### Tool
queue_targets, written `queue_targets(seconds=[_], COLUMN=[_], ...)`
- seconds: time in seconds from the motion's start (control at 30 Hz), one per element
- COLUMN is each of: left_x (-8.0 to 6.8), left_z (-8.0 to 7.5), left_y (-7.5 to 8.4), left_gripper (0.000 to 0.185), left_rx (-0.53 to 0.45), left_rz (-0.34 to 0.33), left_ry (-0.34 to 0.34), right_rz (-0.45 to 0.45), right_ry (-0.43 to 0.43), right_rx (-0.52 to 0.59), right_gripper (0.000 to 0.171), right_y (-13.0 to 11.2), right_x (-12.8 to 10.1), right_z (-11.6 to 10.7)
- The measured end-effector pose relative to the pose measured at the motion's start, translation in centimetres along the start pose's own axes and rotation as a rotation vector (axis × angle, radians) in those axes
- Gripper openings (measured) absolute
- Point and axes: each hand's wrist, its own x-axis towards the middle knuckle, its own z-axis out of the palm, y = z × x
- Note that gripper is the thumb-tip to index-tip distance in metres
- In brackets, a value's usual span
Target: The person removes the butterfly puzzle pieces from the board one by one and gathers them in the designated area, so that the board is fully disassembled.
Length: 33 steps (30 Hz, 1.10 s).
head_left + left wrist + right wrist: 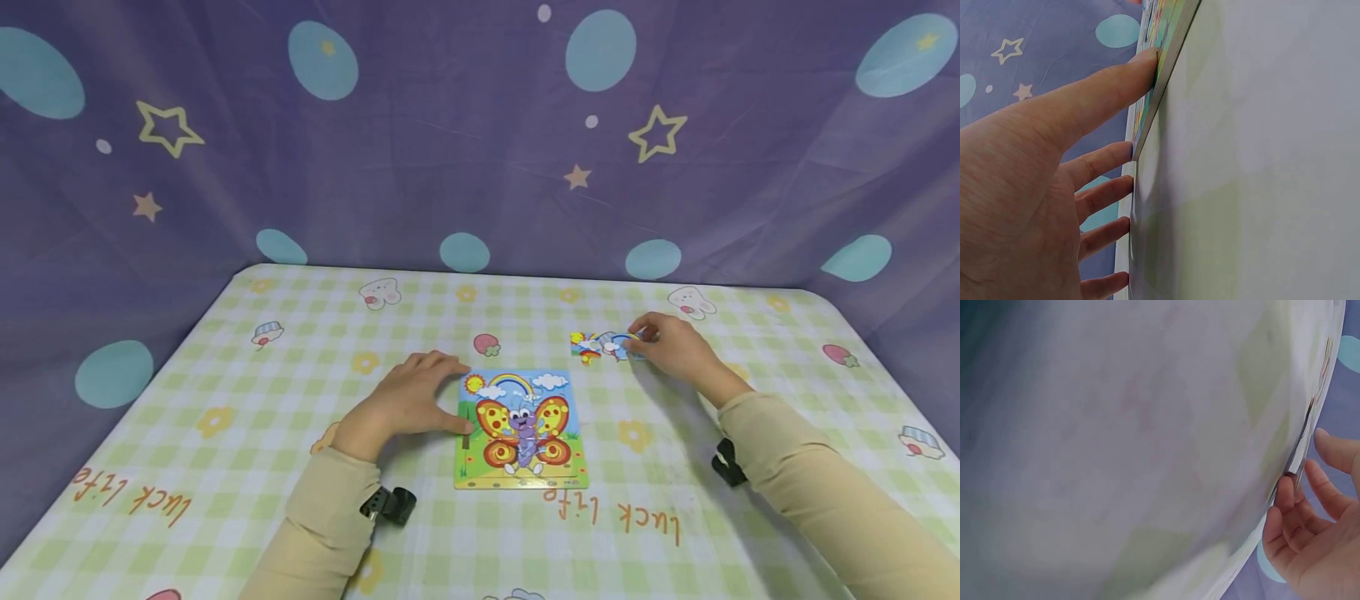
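Note:
A square butterfly puzzle board (525,429) lies flat on the table. My left hand (408,398) is at its left side, thumb on the board's edge and the other fingers spread, fairly straight; the left wrist view shows the thumb (1107,87) against the board's rim. Farther back and right lie small picture puzzle pieces (588,343) with a sun, a rainbow and clouds. My right hand (675,346) pinches a piece at their right end. In the right wrist view, curled fingers (1294,519) and thumb are around the edge of a thin piece (1300,450), which looks slightly tilted.
A green-checked tablecloth (300,417) with printed flowers, strawberries and lettering covers the table. Behind it hangs a purple curtain (465,150) with stars and blue spots. Each wrist wears a black strap (390,505).

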Motion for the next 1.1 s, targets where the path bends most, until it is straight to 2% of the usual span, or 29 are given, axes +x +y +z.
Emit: queue_targets(seconds=[0.3,0.43,0.57,0.83,1.1], left_x=[0.0,0.0,0.0,0.0,0.0], left_z=[-0.1,-0.1,-0.1,-0.2,-0.2], left_y=[0.1,0.1,0.1,0.1,0.1], left_gripper=[0.085,0.085,0.085,0.085,0.084], left_rx=[-0.004,-0.006,-0.006,-0.006,-0.005], left_rz=[-0.006,-0.004,-0.004,-0.006,-0.005], left_ry=[-0.004,-0.004,-0.004,-0.009,-0.005], right_rz=[0.013,0.03,0.012,-0.047,-0.185], right_ry=[0.01,0.019,0.026,-0.011,-0.026], right_rx=[-0.031,0.0,0.041,0.155,0.241], right_gripper=[0.032,0.033,0.033,0.028,0.021], right_y=[-0.8,-1.3,-1.8,-3.3,-4.7], right_x=[-0.5,-0.7,-0.9,-1.2,-1.5], right_z=[-0.3,-0.7,-0.9,-0.3,0.6])
